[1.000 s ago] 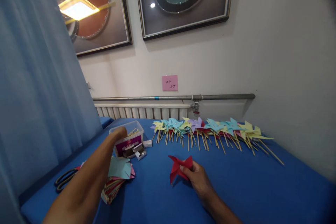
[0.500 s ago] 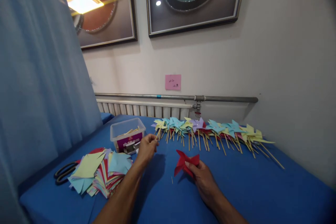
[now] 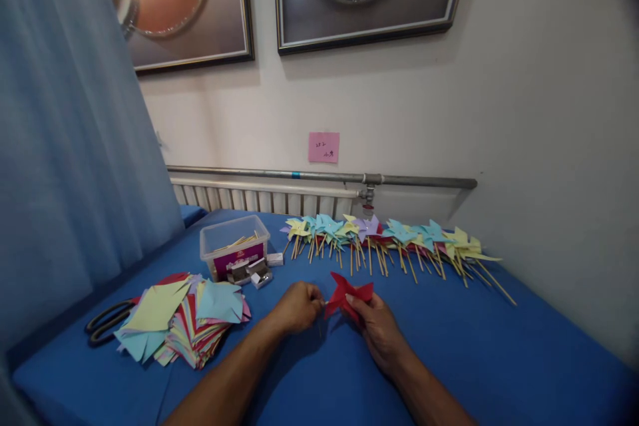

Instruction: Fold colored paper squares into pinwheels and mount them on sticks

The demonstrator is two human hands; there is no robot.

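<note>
Red folded paper pinwheel sits mid-desk, pinched by the right hand so its centre faces the left hand, whose closed fingertips seem to pinch something thin against it. Cut coloured paper squares lie stacked near the desk's left edge.

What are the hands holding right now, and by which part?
The right hand pinches the red paper pinwheel at its near edge. The left hand meets its left side; anything it holds is too small to tell.

A blue table holds a row of paper pinwheels, a clear box, a pile of colored paper, and black scissors.
</note>
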